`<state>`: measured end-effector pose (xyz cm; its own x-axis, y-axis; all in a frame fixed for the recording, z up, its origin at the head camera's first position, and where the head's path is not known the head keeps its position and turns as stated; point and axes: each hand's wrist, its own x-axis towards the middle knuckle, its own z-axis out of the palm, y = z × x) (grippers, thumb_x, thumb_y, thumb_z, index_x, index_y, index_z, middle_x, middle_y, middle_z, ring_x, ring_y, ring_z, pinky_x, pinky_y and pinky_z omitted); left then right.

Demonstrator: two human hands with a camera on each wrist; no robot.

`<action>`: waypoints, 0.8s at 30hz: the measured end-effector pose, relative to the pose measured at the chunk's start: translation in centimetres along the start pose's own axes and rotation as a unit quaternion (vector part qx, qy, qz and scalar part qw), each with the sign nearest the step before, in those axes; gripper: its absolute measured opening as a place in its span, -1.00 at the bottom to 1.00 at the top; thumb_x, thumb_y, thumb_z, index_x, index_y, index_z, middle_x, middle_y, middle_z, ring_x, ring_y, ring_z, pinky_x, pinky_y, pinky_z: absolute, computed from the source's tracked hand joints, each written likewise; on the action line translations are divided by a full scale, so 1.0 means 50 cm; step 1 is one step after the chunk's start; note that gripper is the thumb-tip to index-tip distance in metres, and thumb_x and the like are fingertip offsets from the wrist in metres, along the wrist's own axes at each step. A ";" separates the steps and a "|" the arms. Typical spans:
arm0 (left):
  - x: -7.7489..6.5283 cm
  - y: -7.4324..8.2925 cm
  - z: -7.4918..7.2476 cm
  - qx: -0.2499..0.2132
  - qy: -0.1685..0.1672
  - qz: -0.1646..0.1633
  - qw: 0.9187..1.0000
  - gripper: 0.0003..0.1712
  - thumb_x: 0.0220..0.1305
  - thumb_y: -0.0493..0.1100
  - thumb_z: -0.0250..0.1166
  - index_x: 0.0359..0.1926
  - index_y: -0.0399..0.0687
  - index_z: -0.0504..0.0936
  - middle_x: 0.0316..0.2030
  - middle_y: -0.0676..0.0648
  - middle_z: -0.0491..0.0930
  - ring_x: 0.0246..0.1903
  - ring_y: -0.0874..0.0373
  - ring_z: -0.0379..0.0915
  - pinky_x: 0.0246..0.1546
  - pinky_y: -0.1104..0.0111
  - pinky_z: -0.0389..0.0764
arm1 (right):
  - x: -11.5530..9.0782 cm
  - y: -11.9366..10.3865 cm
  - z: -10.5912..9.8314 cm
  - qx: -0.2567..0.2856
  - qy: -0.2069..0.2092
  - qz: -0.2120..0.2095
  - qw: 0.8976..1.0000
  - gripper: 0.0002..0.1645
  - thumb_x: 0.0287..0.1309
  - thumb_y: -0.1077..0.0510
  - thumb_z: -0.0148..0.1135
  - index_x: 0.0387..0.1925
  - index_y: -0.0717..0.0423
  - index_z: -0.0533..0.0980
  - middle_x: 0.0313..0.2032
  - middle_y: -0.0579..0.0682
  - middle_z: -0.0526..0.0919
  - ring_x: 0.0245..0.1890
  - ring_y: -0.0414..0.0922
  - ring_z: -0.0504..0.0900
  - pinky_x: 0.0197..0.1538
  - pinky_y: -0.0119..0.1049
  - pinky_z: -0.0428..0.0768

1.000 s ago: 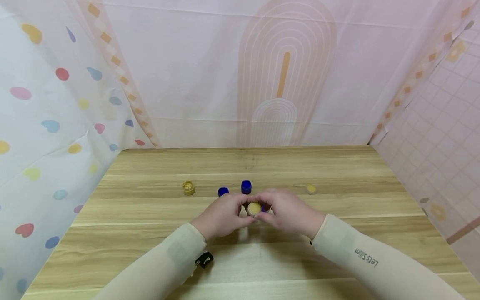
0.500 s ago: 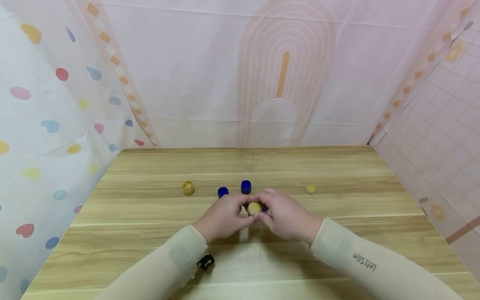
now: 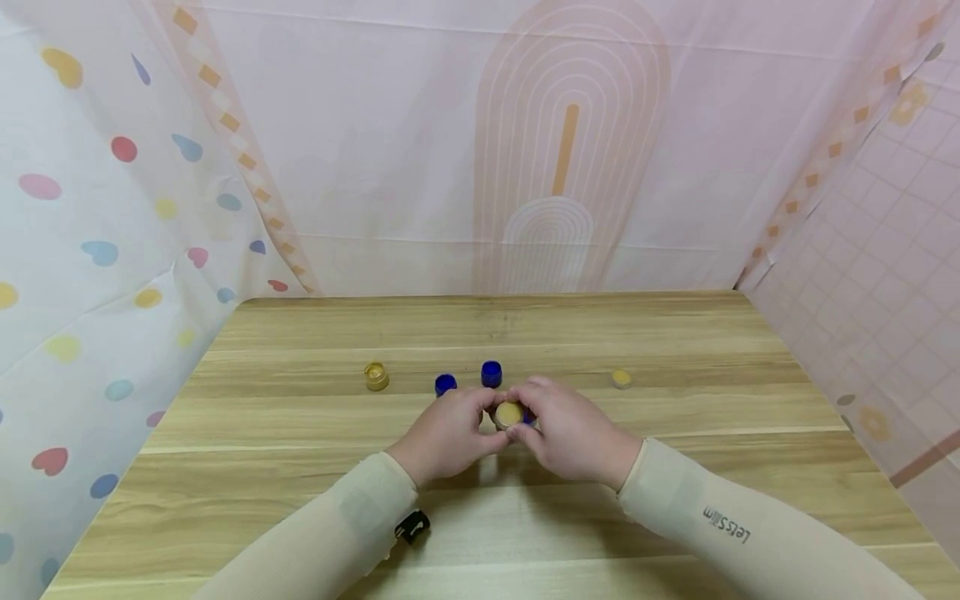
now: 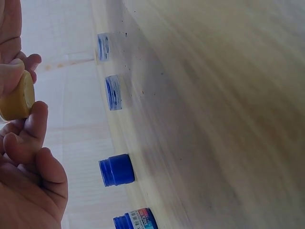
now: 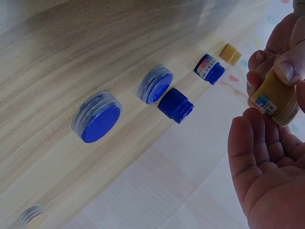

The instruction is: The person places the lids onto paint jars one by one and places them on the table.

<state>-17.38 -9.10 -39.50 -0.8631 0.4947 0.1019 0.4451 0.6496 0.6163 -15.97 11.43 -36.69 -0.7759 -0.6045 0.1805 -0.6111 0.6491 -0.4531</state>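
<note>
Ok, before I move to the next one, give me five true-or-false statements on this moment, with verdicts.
1. The left grip and the right grip both hold the raised yellow jar. True.
2. In the head view, the standing yellow jar is left of both blue jars. True.
3. The loose yellow lid lies between the blue jars. False: in the head view, the yellow lid lies to the right of both.
4. Both blue jars are capped. False: they are open, and two blue lids lie on the table.
5. In the right wrist view, a printed label shows on one blue jar. True.
</note>
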 end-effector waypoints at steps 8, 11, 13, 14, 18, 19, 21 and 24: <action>0.003 0.000 0.001 0.001 -0.001 -0.007 1.000 -0.66 0.34 0.02 0.46 0.05 0.01 0.73 -0.32 0.13 0.63 -0.50 0.26 0.37 -0.43 0.41 0.46 | 0.001 0.000 0.000 0.002 -0.001 0.010 1.000 -0.62 0.40 0.12 0.37 0.13 0.21 0.58 -0.03 -0.03 0.67 -0.09 -0.11 0.62 0.00 -0.20 0.64; 0.004 0.000 0.001 -0.001 0.000 -0.008 1.000 -0.68 0.34 0.02 0.46 0.03 0.01 0.73 -0.31 0.12 0.64 -0.52 0.28 0.36 -0.44 0.42 0.47 | 0.001 0.000 0.001 0.001 0.001 0.011 1.000 -0.63 0.40 0.11 0.37 0.12 0.20 0.58 -0.06 -0.05 0.66 -0.12 -0.15 0.59 -0.02 -0.23 0.62; 0.004 0.000 0.002 -0.003 0.002 -0.007 1.000 -0.69 0.34 0.02 0.46 0.01 0.02 0.73 -0.28 0.12 0.65 -0.53 0.29 0.36 -0.45 0.42 0.47 | 0.001 0.001 0.001 0.002 0.000 0.014 1.000 -0.64 0.40 0.10 0.37 0.12 0.19 0.58 -0.06 -0.06 0.66 -0.12 -0.16 0.58 -0.02 -0.23 0.63; 0.004 0.000 0.002 -0.007 0.002 -0.007 1.000 -0.70 0.35 0.02 0.46 0.01 0.02 0.73 -0.28 0.12 0.66 -0.55 0.29 0.34 -0.48 0.42 0.46 | 0.001 0.002 0.001 0.003 -0.001 0.016 1.000 -0.64 0.41 0.10 0.36 0.12 0.19 0.58 -0.05 -0.05 0.66 -0.11 -0.16 0.59 -0.01 -0.22 0.63; 0.005 0.000 0.001 -0.016 0.001 -0.010 1.000 -0.71 0.37 0.05 0.44 0.00 0.05 0.71 -0.26 0.12 0.66 -0.60 0.30 0.29 -0.55 0.43 0.41 | 0.002 0.004 -0.002 0.013 -0.005 0.029 0.999 -0.64 0.42 0.11 0.35 0.14 0.18 0.58 0.02 -0.02 0.67 -0.04 -0.16 0.62 0.08 -0.17 0.66; 0.005 0.000 0.000 -0.019 0.001 -0.013 1.000 -0.70 0.37 0.06 0.44 0.01 0.06 0.71 -0.25 0.12 0.66 -0.60 0.30 0.30 -0.56 0.43 0.41 | 0.002 0.005 -0.004 0.015 -0.006 0.032 0.999 -0.64 0.42 0.11 0.34 0.14 0.18 0.58 0.05 -0.01 0.68 -0.02 -0.15 0.63 0.10 -0.15 0.66; 0.006 0.000 -0.002 -0.025 -0.001 -0.019 1.000 -0.69 0.37 0.06 0.44 0.03 0.07 0.70 -0.23 0.12 0.65 -0.58 0.29 0.33 -0.54 0.43 0.42 | 0.004 0.006 -0.008 0.024 -0.009 0.037 0.999 -0.64 0.43 0.12 0.34 0.15 0.17 0.57 0.07 0.00 0.67 0.00 -0.15 0.65 0.12 -0.15 0.68; 0.008 0.000 -0.007 -0.032 -0.005 -0.024 0.999 -0.62 0.35 0.04 0.47 0.10 0.06 0.68 -0.18 0.06 0.68 -0.51 0.26 0.42 -0.51 0.42 0.49 | 0.007 0.011 -0.017 0.044 -0.017 0.054 0.997 -0.67 0.44 0.13 0.33 0.15 0.14 0.58 0.05 -0.02 0.66 -0.01 -0.14 0.66 0.08 -0.19 0.69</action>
<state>-17.79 -9.11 -39.20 -0.8808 0.4691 0.0633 0.3863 0.6350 0.6690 -16.71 11.96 -36.13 -0.8301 -0.5490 0.0974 -0.5065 0.6694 -0.5435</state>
